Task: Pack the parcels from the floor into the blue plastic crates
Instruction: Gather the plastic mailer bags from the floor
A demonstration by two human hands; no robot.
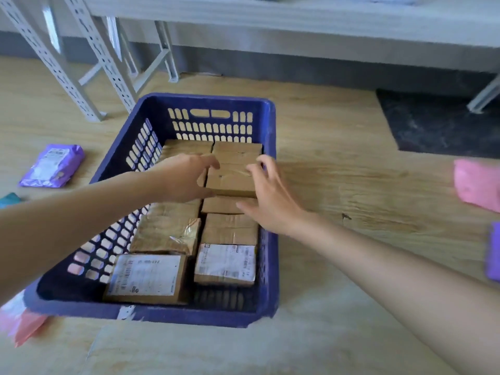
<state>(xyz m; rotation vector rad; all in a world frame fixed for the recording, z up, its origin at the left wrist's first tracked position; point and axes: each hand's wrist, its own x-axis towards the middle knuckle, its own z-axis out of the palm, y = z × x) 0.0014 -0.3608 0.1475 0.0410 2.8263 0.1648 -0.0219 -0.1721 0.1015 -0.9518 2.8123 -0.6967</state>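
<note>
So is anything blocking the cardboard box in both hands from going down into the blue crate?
The cardboard box, held by the left hand and right hand, is already inside the blue crate. Nothing visible blocks it except the brown parcels packed beneath, which keep it off the crate's floor.

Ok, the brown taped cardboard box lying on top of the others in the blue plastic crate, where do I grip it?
Likely by its left and right side faces, from above. The brown taped cardboard box lies flat, raised above the packed layer, so those faces are exposed; the left hand and right hand flank it.
</note>
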